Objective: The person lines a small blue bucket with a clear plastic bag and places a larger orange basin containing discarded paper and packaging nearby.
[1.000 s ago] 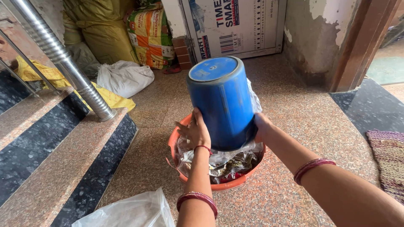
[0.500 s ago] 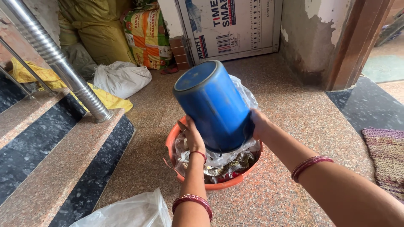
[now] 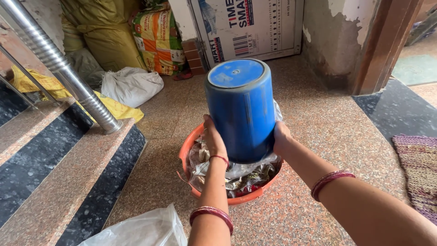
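Blue plastic bin (image 3: 241, 111), inverted, long axis near vertical, base up, sits between both hands over orange tub (image 3: 193, 139) of wrappers & clear plastic. Left hand (image 3: 214, 139) & right hand (image 3: 280, 139) press its smooth sides, equally near. Speckled granite floor (image 3: 318, 123).

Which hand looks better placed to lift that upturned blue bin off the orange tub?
Neither alone, probably: left hand and right hand press opposite sides of the blue bin, over the orange tub.

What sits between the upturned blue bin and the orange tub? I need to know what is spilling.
In the head view, a clear plastic liner with crumpled wrappers hangs from the blue bin into the orange tub.
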